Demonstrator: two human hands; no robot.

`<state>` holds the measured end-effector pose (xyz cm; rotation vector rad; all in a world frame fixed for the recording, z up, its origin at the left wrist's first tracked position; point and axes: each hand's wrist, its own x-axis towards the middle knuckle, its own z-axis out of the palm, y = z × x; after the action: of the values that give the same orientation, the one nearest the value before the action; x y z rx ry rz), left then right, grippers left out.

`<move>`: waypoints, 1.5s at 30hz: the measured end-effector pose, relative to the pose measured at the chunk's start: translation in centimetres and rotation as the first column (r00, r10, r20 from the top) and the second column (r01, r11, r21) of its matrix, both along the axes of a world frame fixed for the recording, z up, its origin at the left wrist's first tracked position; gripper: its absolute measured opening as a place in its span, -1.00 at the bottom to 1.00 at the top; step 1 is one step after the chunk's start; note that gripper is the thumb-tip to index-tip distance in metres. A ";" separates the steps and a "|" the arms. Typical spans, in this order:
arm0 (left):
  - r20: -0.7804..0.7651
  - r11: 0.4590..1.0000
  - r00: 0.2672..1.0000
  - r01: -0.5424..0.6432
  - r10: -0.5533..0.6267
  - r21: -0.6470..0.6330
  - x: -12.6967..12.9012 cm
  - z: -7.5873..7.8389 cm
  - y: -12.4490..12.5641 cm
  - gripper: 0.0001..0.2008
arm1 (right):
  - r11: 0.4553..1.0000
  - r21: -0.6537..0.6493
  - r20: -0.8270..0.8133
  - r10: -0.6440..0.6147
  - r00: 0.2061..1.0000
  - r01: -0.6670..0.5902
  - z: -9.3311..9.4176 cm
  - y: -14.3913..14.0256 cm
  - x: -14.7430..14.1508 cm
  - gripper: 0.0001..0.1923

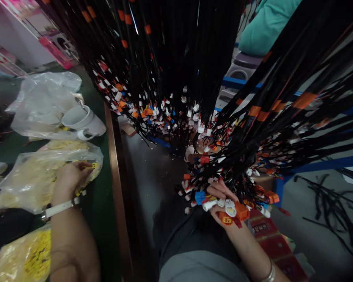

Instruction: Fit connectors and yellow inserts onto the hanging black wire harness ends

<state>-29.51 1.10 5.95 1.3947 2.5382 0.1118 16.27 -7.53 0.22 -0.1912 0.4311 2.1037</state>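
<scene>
My left hand [69, 178] reaches into the mouth of a clear plastic bag [26, 166] of small yellow plastic pieces. Its fingers are drawn together, with a small yellow piece [94, 165] right at their tips. My right hand [220, 196] is closed around the ends of a black wire harness [238, 156]. From this grip stick out a blue connector [199, 197], white connectors [230, 208] and orange connectors [241, 211]. The fingers are partly hidden behind these connectors.
A white mug [84, 119] with a spoon stands on the green tabletop [106, 219], near another yellow-filled bag [38, 254]. Many black harnesses [170, 47] hang ahead over a blue frame [329, 162]. A person in a teal garment [264, 29] sits behind. Black cables [332, 211] lie at the right.
</scene>
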 end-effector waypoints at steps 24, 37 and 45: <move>0.991 0.930 0.009 0.346 -0.136 0.124 22.8 1.8 -2.7 -0.80 | 0.967 0.182 -0.420 -0.085 0.903 0.175 -2.3 -2.0 0.5 -0.59; 0.979 0.943 -0.156 0.326 0.130 -0.073 29.0 -3.5 -6.6 -0.72 | 0.972 0.136 -0.378 -0.129 0.917 0.193 -2.8 -1.7 0.7 -0.55; 0.984 0.963 -0.162 0.247 -0.070 0.109 29.8 -3.2 -7.0 -0.74 | 0.975 0.218 -0.213 0.003 0.977 0.045 -3.4 -0.7 2.0 -0.58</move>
<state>0.27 -5.87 2.72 0.8232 0.8968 0.6910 18.25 -8.22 -3.23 0.1700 0.3181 2.1406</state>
